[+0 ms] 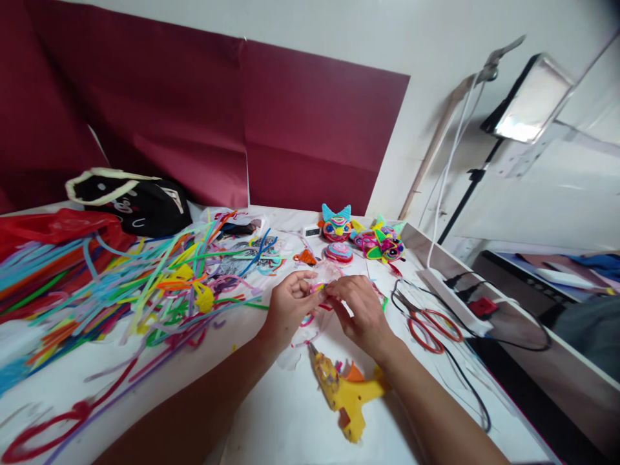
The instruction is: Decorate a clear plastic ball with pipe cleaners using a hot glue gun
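Both hands meet near the middle of the table. My left hand (291, 303) has its fingers closed on a small colourful craft piece (318, 288), with pink and yellow showing between the fingertips. From the other side my right hand (361, 310) pinches the same piece, its fingertips touching it. Much of the piece is hidden by the fingers. Just below the hands lies a yellow glue gun (339, 387), nozzle pointing up and left. Behind the hands sit a round striped fuzzy piece (338, 253) and a fuzzy figure with blue ears (336, 226).
Loose pipe cleaners (165, 278) cover the left side, near a black bag (140, 206). Orange-handled scissors (429, 323), black cables and a power strip (458, 300) lie right. A second colourful figure (382, 242) sits behind; a lamp (535, 97) stands at upper right.
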The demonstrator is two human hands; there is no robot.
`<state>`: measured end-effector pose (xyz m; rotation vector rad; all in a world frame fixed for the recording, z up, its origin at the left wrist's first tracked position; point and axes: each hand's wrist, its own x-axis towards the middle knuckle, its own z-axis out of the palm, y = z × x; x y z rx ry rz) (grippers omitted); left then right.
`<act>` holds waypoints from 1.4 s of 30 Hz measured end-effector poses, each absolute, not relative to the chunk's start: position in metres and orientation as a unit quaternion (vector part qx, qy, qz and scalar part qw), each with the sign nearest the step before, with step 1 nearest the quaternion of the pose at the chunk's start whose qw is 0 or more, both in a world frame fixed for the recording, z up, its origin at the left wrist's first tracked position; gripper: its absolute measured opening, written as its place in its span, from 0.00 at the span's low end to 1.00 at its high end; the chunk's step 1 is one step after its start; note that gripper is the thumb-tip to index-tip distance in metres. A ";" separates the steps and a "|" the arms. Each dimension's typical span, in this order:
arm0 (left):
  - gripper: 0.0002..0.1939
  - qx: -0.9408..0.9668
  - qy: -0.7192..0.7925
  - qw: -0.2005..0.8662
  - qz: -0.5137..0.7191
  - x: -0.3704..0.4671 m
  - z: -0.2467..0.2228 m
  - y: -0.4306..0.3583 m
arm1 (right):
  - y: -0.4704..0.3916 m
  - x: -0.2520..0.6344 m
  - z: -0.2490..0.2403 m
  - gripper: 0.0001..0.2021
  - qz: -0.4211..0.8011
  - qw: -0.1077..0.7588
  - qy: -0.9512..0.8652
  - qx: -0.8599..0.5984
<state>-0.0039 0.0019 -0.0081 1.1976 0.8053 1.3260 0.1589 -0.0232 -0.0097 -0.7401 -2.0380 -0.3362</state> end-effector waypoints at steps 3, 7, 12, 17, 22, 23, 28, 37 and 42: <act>0.26 0.502 0.346 0.559 0.562 -0.004 -0.006 0.001 | -0.023 0.158 -0.009 0.15 -0.139 0.470 -0.819 -0.297; 0.24 0.492 0.354 0.561 0.564 -0.004 -0.003 -0.001 | -0.024 0.157 -0.007 0.14 -0.135 0.477 -0.814 -0.302; 0.24 0.487 0.362 0.567 0.557 -0.004 -0.001 -0.001 | -0.025 0.158 -0.007 0.13 -0.121 0.476 -0.811 -0.317; 0.26 0.470 0.367 0.580 0.555 -0.004 -0.001 0.000 | -0.025 0.159 -0.007 0.13 -0.110 0.481 -0.806 -0.326; 0.26 0.452 0.364 0.590 0.561 -0.003 -0.002 0.001 | -0.026 0.160 -0.005 0.14 -0.101 0.491 -0.803 -0.322; 0.26 0.449 0.363 0.592 0.563 -0.003 -0.002 0.002 | -0.026 0.160 -0.005 0.14 -0.100 0.495 -0.801 -0.321; 0.27 0.439 0.365 0.598 0.562 -0.004 -0.004 0.003 | -0.028 0.160 -0.004 0.14 -0.091 0.523 -0.783 -0.325; 0.28 0.439 0.362 0.581 0.582 -0.009 -0.004 0.013 | -0.029 0.166 0.006 0.07 -0.023 0.573 -0.727 -0.377; 0.29 0.437 0.365 0.580 0.582 -0.010 -0.007 0.019 | -0.035 0.167 0.013 0.04 0.067 0.536 -0.743 -0.395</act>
